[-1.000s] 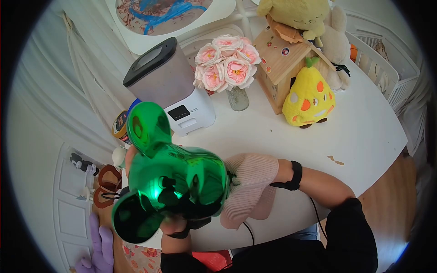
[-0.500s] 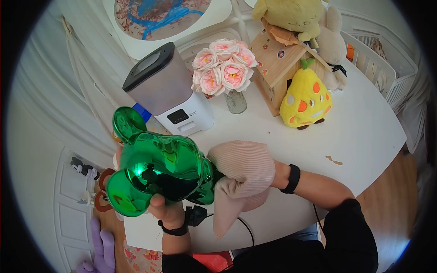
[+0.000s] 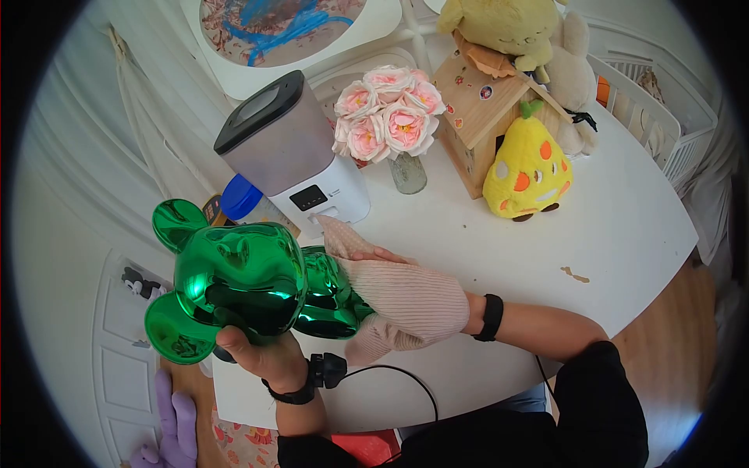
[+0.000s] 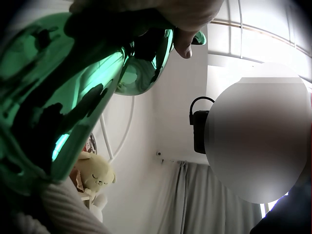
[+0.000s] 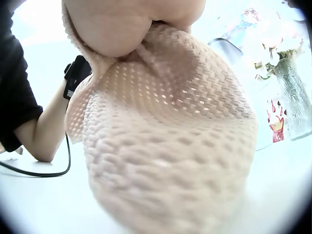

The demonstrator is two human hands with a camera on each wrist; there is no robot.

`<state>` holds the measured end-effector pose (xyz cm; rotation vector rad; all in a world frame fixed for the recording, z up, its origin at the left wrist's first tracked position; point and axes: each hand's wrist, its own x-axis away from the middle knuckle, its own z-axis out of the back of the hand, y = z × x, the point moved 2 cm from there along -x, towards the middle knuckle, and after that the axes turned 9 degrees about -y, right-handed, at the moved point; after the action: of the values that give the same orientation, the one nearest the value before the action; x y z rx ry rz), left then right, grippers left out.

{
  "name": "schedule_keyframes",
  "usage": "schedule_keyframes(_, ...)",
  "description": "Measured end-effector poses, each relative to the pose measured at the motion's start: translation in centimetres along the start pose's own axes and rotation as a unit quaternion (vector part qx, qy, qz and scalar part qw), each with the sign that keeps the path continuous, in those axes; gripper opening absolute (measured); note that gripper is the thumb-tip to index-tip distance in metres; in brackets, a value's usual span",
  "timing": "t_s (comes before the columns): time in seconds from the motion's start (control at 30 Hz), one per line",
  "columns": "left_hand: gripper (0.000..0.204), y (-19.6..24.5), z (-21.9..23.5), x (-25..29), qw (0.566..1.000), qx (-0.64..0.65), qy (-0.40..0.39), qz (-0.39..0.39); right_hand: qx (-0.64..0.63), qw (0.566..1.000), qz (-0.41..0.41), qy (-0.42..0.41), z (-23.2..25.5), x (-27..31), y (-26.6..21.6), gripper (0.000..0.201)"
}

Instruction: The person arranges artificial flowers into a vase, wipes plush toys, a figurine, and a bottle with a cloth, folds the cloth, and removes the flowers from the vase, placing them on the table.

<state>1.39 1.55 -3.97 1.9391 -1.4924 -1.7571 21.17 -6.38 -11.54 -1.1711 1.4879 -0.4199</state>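
Observation:
A shiny green bear figurine lies on its side in the air over the table's left part, its round ears to the left. My left hand holds the head from the near side, thumb up along it, its other fingers hidden behind the figurine. In the left wrist view that hand lies across the glossy figurine. A pale pink ribbed cloth wraps the figurine's lower end. My right hand grips the cloth against it, mostly covered. In the right wrist view the textured cloth bunches under the palm.
Behind the figurine stand a blue-lidded jar and a white-and-grey dispenser. Pink roses in a glass vase, a wooden house and a yellow plush pear line the back of the white table. A black cable crosses the front.
The figurine has moved left and turned, showing more of its body beside the cloth. The cloth has shifted along its lower end, and my right fingertips have come into sight. The blue-lidded jar is now uncovered.

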Motion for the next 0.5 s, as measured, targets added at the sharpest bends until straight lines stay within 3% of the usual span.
schedule_keyframes(0.13,0.076,0.0,-0.2,0.5,1.0,0.007,0.013,-0.004,0.083,0.994,0.041,0.058,0.3,0.9,2.6,0.064)
schedule_keyframes(0.17,0.076,-0.1,-0.3,0.8,1.0,0.002,0.005,-0.006,-0.127,0.989,-0.03,0.072,0.4,0.9,2.9,0.083)
schedule_keyframes(0.2,0.079,-0.3,-0.4,1.1,1.0,-0.01,0.0,0.002,-0.33,0.935,-0.101,0.083,0.3,1.0,3.1,0.104)
schedule_keyframes(0.33,0.084,0.2,-1.0,0.9,0.997,-0.038,-0.063,0.01,-0.3,0.945,-0.098,0.088,0.1,1.4,2.7,0.103)
schedule_keyframes(0.4,0.122,1.0,-2.3,0.7,0.997,-0.049,-0.015,0.053,-0.281,0.951,-0.093,0.088,0.2,1.7,2.4,0.102)
schedule_keyframes(0.5,0.126,1.2,-2.4,1.3,0.997,-0.049,0.007,0.066,-0.253,0.959,-0.086,0.091,0.2,1.9,2.1,0.101)
